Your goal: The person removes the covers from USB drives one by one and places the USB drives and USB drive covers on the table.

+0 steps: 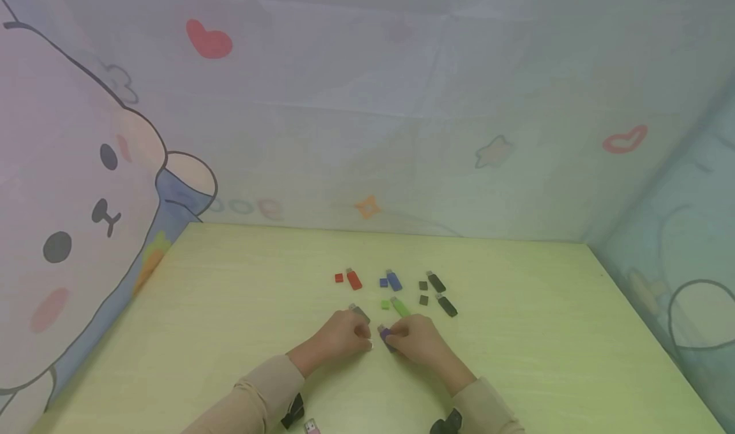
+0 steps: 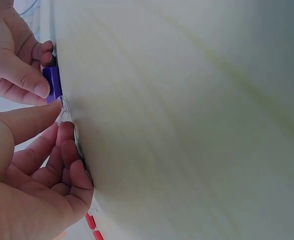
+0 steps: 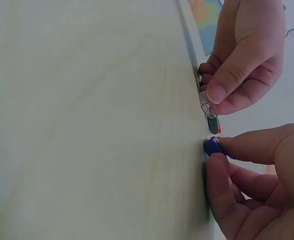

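Note:
Near the table's middle, my left hand (image 1: pixel 343 333) pinches a small clear cap (image 3: pixel 207 107) between thumb and forefinger. Just to its right, my right hand (image 1: pixel 422 341) grips a purple USB stick (image 1: pixel 385 337) by its sides, low over the tabletop, its metal plug pointing away from me. In the left wrist view the clear cap (image 2: pixel 64 112) is close to the purple USB stick (image 2: pixel 52 82); whether they touch I cannot tell. A grey USB stick (image 1: pixel 360 313) lies beyond my left fingers, and a green USB stick (image 1: pixel 400 306) lies just past my right hand.
Behind the hands lie a red USB stick (image 1: pixel 354 279), a blue one (image 1: pixel 393 280) and two black ones (image 1: pixel 437 282), with small square caps in red (image 1: pixel 339 277), blue, green and black beside them. A pink USB stick (image 1: pixel 312 426) shows at the bottom edge.

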### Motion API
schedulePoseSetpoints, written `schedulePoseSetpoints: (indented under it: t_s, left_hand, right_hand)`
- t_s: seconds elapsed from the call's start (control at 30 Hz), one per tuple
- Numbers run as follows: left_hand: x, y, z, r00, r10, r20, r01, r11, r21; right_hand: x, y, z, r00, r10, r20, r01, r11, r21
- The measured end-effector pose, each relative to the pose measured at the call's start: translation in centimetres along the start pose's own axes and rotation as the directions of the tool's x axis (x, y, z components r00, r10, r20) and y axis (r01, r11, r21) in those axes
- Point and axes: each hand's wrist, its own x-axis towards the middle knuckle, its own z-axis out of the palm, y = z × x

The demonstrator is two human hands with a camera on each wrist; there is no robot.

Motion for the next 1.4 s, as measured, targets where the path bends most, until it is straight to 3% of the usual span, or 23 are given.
schedulePoseSetpoints:
  t_s: [0.8,1.13,1.4]
  left_hand:
    - [-0.5,0.1,-0.4,0.999,0.03,0.019,-0.03,1.0,-0.005]
    - [-1.7,1.5,-3.4,0.998,0.067,-0.001,-0.067,0.998,0.013]
    - [-3.5,2.7,-6.2,0.994,0.105,-0.009,-0.105,0.994,0.029]
  right_hand:
    - [-0.2,-0.3,0.2,0.999,0.018,-0.046,-0.019,1.0,-0.005]
    - [-0.5,-0.8,-0.9,0.992,0.034,-0.122,-0.04,0.998,-0.052]
    - [-2.1,-3.6,-2.5,0.983,-0.049,-0.175,0.044,0.998,-0.033]
